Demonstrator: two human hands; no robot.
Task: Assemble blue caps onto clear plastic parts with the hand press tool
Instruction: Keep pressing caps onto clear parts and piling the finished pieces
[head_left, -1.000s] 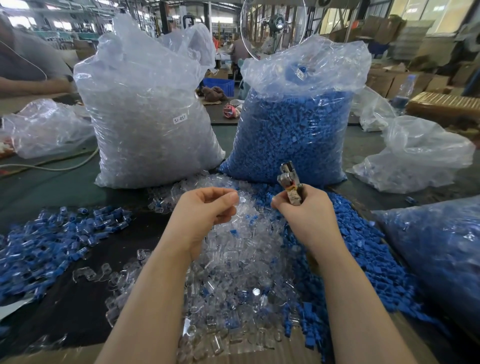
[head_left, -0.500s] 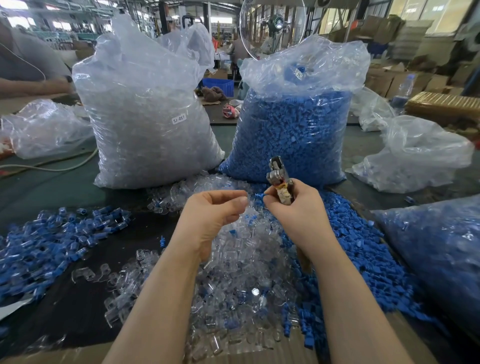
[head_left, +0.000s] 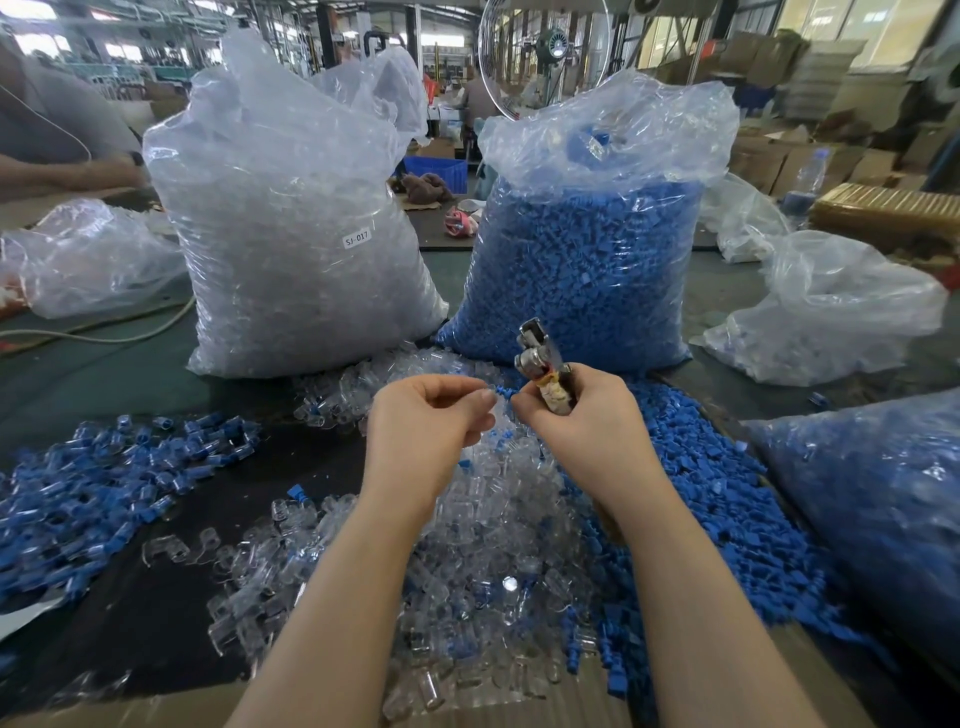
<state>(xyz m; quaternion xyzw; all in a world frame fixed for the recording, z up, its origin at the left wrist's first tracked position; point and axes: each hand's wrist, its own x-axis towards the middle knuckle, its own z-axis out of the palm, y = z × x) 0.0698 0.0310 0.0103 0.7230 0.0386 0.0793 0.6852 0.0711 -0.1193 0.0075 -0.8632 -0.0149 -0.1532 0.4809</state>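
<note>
Nearest the camera, under both forearms, a heap of clear plastic parts (head_left: 483, 561) lies on the dark tabletop (head_left: 156, 613), with loose blue caps (head_left: 727, 525) banked along its right side. Just above the heap the two hands meet. The left hand (head_left: 426, 431) has its fingers (head_left: 470, 397) curled inward, thumb and forefinger pinched together on something small and clear that cannot be made out for certain. The right hand (head_left: 582, 421) grips the hand press tool (head_left: 540, 364) with its fingers clenched round the handle, the metal head standing upright above the knuckles. A small blue cap (head_left: 503, 391) shows right between the fingertips of the two hands; whether either hand holds it cannot be told. Well left of the left hand's fingers lies a spread of clear parts already fitted with blue caps (head_left: 104, 483). Beyond the fingers stand two big plastic sacks side by side: a clear-parts sack (head_left: 291, 234) on the left with a small white label, and a blue-cap sack (head_left: 587, 249) straight behind the tool. Far right of the right hand lies another bag of blue pieces (head_left: 883, 493), and behind it a crumpled clear bag (head_left: 831, 312).
</note>
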